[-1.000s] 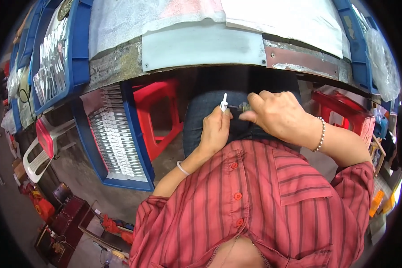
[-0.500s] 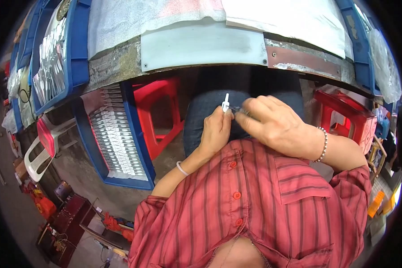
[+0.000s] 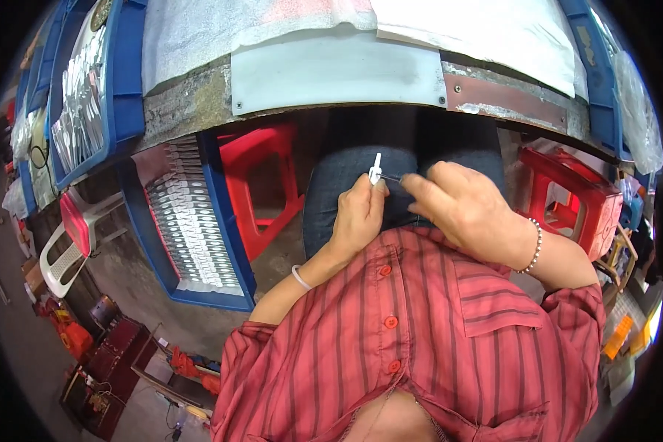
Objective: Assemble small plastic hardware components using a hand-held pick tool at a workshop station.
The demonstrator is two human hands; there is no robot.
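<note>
My left hand is closed over my lap, pinching a small white plastic piece whose narrow tip points up and away from me. To the right of it my right hand grips a thin dark metal rod, with its fingers curled. The rod's far end meets the white piece's side; whether it goes into a hole there cannot be made out. Most of the rod's other end is hidden in my fingers.
A table edge with a pale plate runs ahead of my lap. At left stands a blue crate with rows of white-and-metal pieces; another blue crate sits above it. Red stools flank my legs.
My right hand has drawn slightly to the right, showing more of the rod. The left hand keeps the white piece in nearly the same place.
</note>
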